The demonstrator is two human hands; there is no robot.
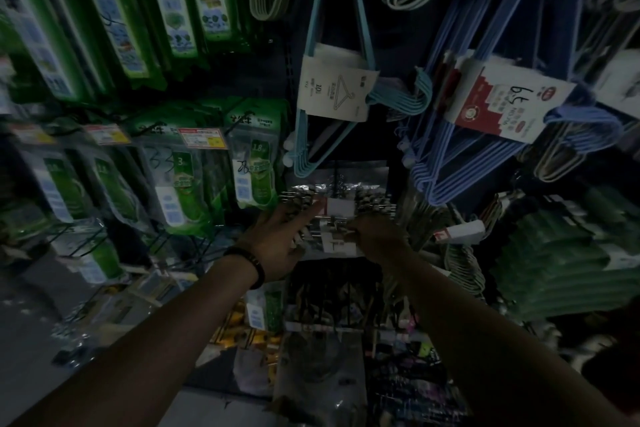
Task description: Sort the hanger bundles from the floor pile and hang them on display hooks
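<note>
Your left hand, fingers spread, rests on the left end of the clip-hanger bundle, lying crosswise at the display rack between both hands; your right hand pinches its right end.

Dim, underexposed wide-angle view with curved edges, motion blur at the left, and deep shadow below.

Clip pack is hung mid-rack, flanked by left hand and right hand. Sleeved hanger bundle is hung directly above it, larger hanger bundle up right. Bagged packs are racked to the left.
</note>
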